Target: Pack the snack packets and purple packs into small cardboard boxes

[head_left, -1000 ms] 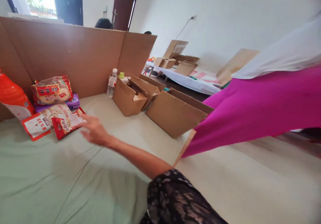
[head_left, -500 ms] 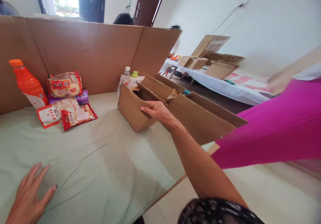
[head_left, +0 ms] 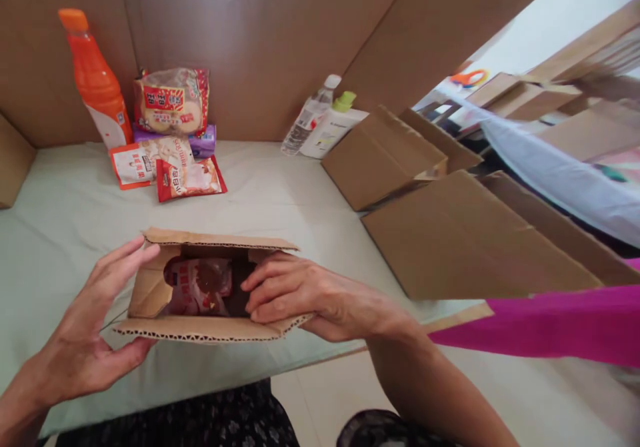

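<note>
Pale cloth (head_left: 280,207) stretches across your table (head_left: 473,317); near its front edge your left hand (head_left: 93,330), fingers parted, brackets the left end of an open corrugated box (head_left: 200,329), your right hand (head_left: 310,293) gripping its right wall.

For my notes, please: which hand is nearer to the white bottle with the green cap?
Right. The right hand is in front of the white bottle, at the open box; the left hand is in front too, but much farther left.
</note>
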A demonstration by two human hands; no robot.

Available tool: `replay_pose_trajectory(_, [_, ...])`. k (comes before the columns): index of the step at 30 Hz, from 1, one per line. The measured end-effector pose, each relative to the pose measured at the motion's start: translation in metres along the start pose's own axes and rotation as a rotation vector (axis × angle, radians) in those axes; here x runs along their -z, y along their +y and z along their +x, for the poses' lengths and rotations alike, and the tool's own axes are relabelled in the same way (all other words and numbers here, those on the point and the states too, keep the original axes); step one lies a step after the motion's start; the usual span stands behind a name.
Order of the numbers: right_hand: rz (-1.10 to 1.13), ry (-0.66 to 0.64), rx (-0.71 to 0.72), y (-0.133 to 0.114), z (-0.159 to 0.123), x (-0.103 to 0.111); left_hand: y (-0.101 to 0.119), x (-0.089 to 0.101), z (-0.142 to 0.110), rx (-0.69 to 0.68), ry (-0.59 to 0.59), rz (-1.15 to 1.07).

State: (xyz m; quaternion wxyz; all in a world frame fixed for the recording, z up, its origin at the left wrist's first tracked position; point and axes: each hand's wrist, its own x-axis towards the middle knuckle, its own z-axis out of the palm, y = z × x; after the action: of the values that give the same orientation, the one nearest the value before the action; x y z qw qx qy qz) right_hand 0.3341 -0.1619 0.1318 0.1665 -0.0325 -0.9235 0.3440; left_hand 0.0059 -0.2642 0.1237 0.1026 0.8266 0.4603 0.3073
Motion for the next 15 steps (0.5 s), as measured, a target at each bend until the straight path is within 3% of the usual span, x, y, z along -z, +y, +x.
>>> replay_pose_trajectory(2, [0.017, -0.008, -0.017, 0.001, 0.002, 0.003, 0.001, 0.001, 0.0, -0.063, 0.012, 0.033])
replay_pose_trajectory(5, [-0.034, -0.067, -0.169, -0.004, 0.005, 0.006, 0.005, 0.004, 0.004, -0.094, 0.032, 0.099])
replay_pose_trajectory(8, [-0.146, -0.161, -0.289, -0.013, 0.014, 0.009, 0.01, 0.009, 0.01, -0.16, -0.02, 0.09])
replay_pose_trajectory(12, [-0.249, -0.26, -0.341, -0.024, 0.025, 0.015, 0.013, 0.017, 0.027, -0.302, -0.223, 0.01])
replay_pose_trajectory(15, [-0.319, -0.238, -0.367, -0.033, 0.023, 0.018, 0.013, 0.022, 0.041, -0.293, -0.39, -0.004])
